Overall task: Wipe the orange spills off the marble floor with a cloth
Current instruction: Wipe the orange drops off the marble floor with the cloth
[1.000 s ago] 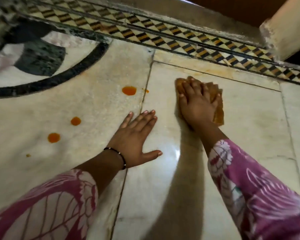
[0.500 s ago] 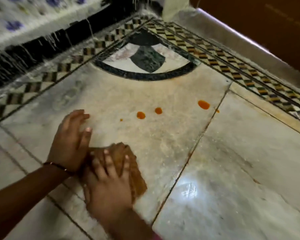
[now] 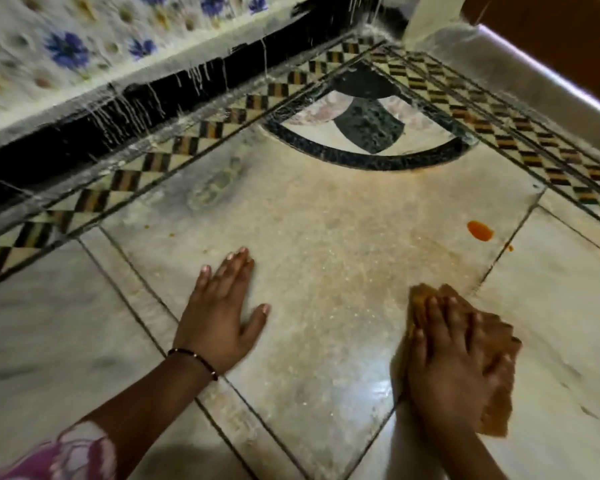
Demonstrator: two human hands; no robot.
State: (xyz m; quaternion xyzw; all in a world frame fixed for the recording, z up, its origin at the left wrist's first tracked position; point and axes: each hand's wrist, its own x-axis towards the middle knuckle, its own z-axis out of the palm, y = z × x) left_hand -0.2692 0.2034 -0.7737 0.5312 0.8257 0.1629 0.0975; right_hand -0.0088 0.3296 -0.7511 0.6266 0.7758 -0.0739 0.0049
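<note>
A person kneels over a pale marble floor (image 3: 326, 237), both bare hands down on it. The right hand (image 3: 454, 362), at about four o'clock in the scene, lies flat with fingers spread, pressing a brown-orange cloth (image 3: 496, 407) against the stone; the cloth is pinned under the palm rather than gripped in a fist, which suits a sliding wipe. The left hand (image 3: 222, 313), at about seven o'clock, is empty and unclenched, palm flat on the floor, apparently propping the person's weight. A thin dark bangle (image 3: 194, 358) circles that wrist, and a pink floral sleeve (image 3: 66, 455) shows at the lower left.

One orange spill (image 3: 480, 231) sits at about two o'clock, well apart from the cloth, with a tiny orange speck (image 3: 510, 248) just beside it near a dark floor joint. The stone between cloth and spill is bare, so nothing blocks a reach toward it. At twelve o'clock lies a dark curved inlay (image 3: 368, 133), framed by a checkered border (image 3: 194, 140). Beyond, at ten o'clock, a flowered fabric with a white fringe (image 3: 66, 46) hangs over the floor's edge.
</note>
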